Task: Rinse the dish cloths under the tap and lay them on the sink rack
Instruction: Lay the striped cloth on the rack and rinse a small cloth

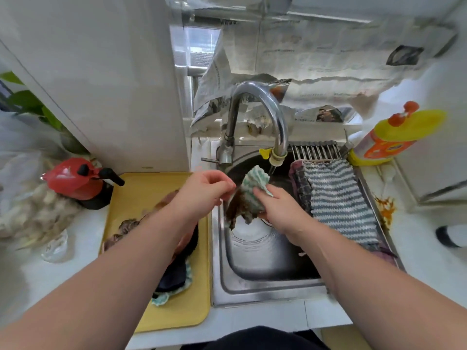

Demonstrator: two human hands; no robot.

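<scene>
Kitchen sink [252, 291]: your left hand [204, 192] and right hand [280, 210] both grip a stained striped dish cloth [249, 195] by the tap [281, 127]; a slack grip could drop it.

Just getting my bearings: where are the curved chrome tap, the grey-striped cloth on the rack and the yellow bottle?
Curved chrome tap [257, 88]: head view, top of its arch.
Grey-striped knitted cloth [338, 198]: head view, its middle.
Yellow plastic bottle [409, 125]: head view, its yellow shoulder.
</scene>
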